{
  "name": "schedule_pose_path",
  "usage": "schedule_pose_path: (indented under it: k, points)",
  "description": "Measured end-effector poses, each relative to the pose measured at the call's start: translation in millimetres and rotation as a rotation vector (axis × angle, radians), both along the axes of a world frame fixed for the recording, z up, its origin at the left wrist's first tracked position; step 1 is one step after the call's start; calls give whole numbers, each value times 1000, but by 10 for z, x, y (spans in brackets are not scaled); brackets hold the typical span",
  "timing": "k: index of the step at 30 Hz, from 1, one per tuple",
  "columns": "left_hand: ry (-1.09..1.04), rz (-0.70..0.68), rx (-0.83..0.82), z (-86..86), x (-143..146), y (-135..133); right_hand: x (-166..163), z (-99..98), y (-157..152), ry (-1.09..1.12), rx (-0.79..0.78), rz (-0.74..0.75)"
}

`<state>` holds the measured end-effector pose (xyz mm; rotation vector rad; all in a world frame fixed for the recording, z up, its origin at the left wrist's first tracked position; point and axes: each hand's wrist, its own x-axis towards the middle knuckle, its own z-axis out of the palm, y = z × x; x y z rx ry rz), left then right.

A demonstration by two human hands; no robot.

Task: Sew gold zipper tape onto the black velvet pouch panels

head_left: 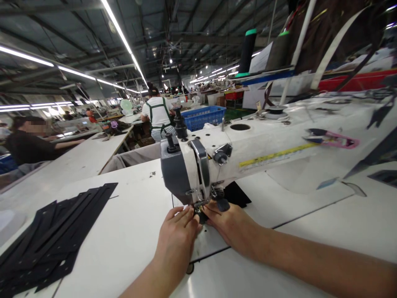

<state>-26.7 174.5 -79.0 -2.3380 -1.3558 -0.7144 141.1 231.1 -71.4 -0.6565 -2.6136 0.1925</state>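
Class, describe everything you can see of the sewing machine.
The sewing machine has a smooth white body, apparently painted metal, with a dark grey cover and shiny metal parts on its head, and black fittings on top. It stands upright on a white table, its arm running toward the picture's right. A yellow strip marks its front, and pink-handled snips lie on the arm. The left hand and right hand are close under the head; whether they touch it is unclear.
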Motion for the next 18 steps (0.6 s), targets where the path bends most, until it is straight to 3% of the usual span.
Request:
schedule_pose_path:
  k: [4,18]
  points:
    - [-32,-6,-2,-1,0,19,-1,39,-3,33,-62,3]
    - [-90,-4,-39,41,1,39,-13,11,35,72,-60,-15]
